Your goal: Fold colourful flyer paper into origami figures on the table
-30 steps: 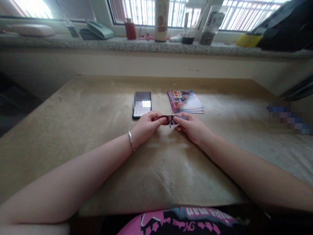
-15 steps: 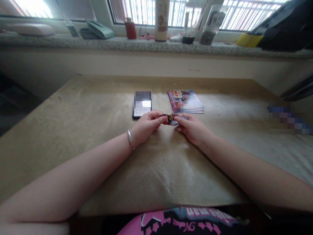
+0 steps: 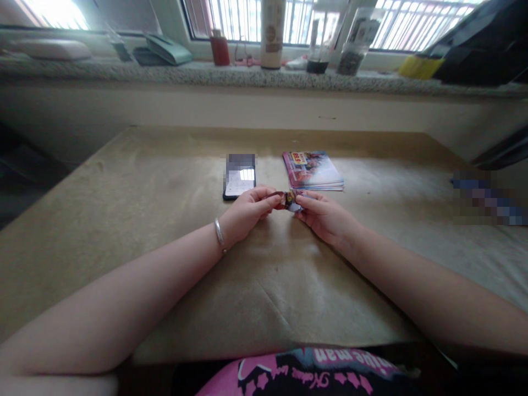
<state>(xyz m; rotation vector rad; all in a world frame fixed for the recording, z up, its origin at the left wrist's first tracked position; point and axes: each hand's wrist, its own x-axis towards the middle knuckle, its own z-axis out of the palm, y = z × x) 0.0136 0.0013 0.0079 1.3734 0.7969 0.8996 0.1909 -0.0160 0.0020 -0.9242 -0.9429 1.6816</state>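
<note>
Between my two hands, above the table, is a small crumpled wrapper (image 3: 290, 199), coloured red, yellow and bluish white. My left hand (image 3: 251, 208) pinches its left end between thumb and fingers, and a silver bracelet (image 3: 219, 231) circles that wrist. My right hand (image 3: 324, 212) grips the other end the same way, its fingers partly hiding it. Whether anything is inside the wrapper I cannot tell. Just beyond my left fingers lies a phone (image 3: 239, 180) with a lit screen. A stack of colourful printed leaflets (image 3: 315, 170) lies behind my right hand.
The table (image 3: 165, 165) has a tan cover. On its right side lies a blurred blue strip (image 3: 489, 201). Along the granite window sill (image 3: 231, 77) stand a red bottle (image 3: 220, 48), a tall pale bottle (image 3: 271, 38), a clear container (image 3: 355, 44) and a green case (image 3: 169, 50).
The fingers of my right hand have shifted slightly on the wrapper, which looks more creased in the middle. My left hand stays nearly still.
</note>
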